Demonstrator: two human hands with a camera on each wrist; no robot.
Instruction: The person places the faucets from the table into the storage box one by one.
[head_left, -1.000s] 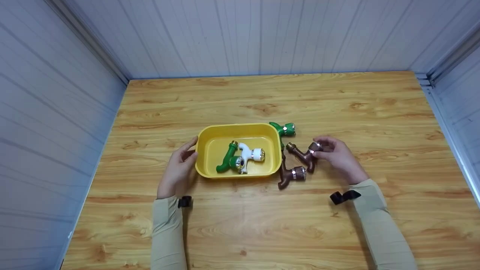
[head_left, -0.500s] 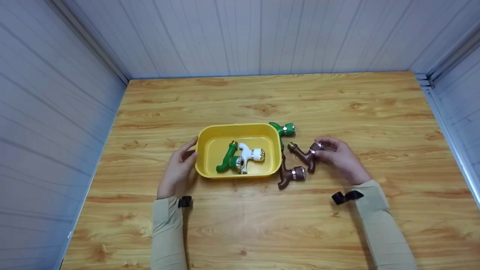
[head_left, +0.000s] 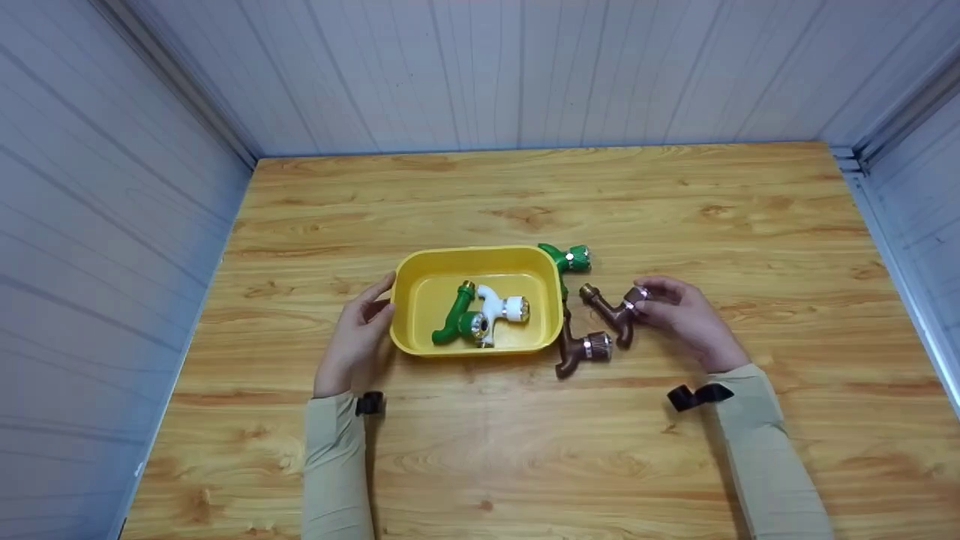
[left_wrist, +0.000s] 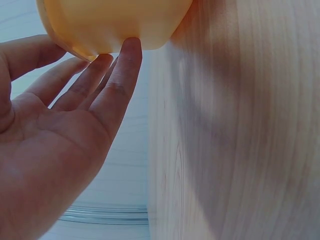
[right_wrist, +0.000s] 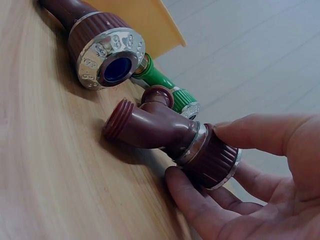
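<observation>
My right hand [head_left: 686,322] pinches the ribbed knob of a brown faucet [head_left: 619,311], thumb on one side and fingers on the other. In the right wrist view this faucet [right_wrist: 167,127] lies close above or on the table, its threaded spout toward the camera. At the left end of a yellow basin [head_left: 442,262] is my left hand [head_left: 358,330]. Its fairly straight fingertips touch the outer wall of the basin [left_wrist: 115,25] in the left wrist view. Inside the basin lie a green faucet [head_left: 454,319] and a white faucet [head_left: 499,307], touching each other.
A second brown faucet [head_left: 574,352] lies against the basin's right end, and a second green faucet [head_left: 570,259] sits by its back right corner, partly hidden by the rim. The wood-grain table [head_left: 480,450] is bounded by pale panel walls [head_left: 480,75] at the back and sides.
My right hand has shifted slightly to the right with the brown faucet, widening the gap to the basin. The left hand and the basin have stayed in place.
</observation>
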